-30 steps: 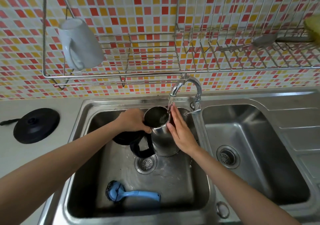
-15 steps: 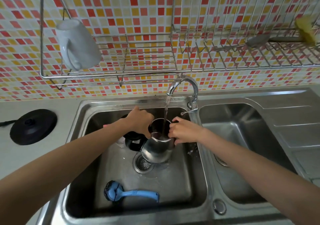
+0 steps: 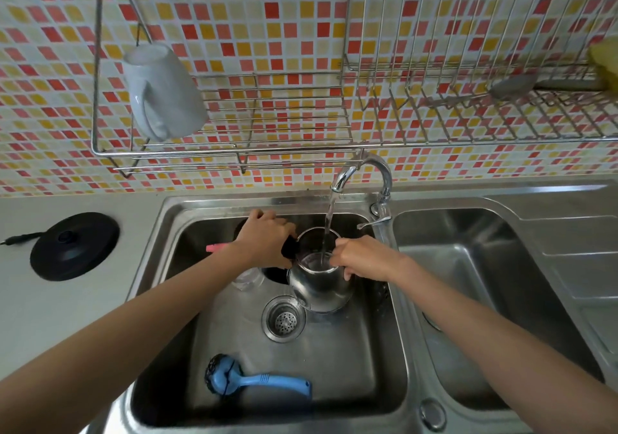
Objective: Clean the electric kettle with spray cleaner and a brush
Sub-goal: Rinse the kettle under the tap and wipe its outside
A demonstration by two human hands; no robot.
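Left hand (image 3: pixel 264 239) grips leftward handle (image 3: pixel 288 249), right hand (image 3: pixel 363 258) pinches rim (image 3: pixel 317 231) of upright kettle (image 3: pixel 321 288).

White mug (image 3: pixel 164 92) on wire rack (image 3: pixel 301 152) (tilted), spoon (image 3: pixel 515 87) farther right, mosaic tiles (image 3: pixel 234 15) behind

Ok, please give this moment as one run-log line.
phase: rinsing | kettle: under running tap | left hand: grips handle | right hand: grips rim | brush: lying in same basin

Kettle (image 3: pixel 321 286) handle: mostly under the left hand (image 3: pixel 264 243).
Bottle (image 3: pixel 243 279): behind the left forearm at the sink's (image 3: pixel 200 204) back left; only a pink tip and clear base show.
Yellow thing (image 3: pixel 605 61): cut by the right edge, unidentifiable.
Cord (image 3: pixel 16 238): cut by the left edge.
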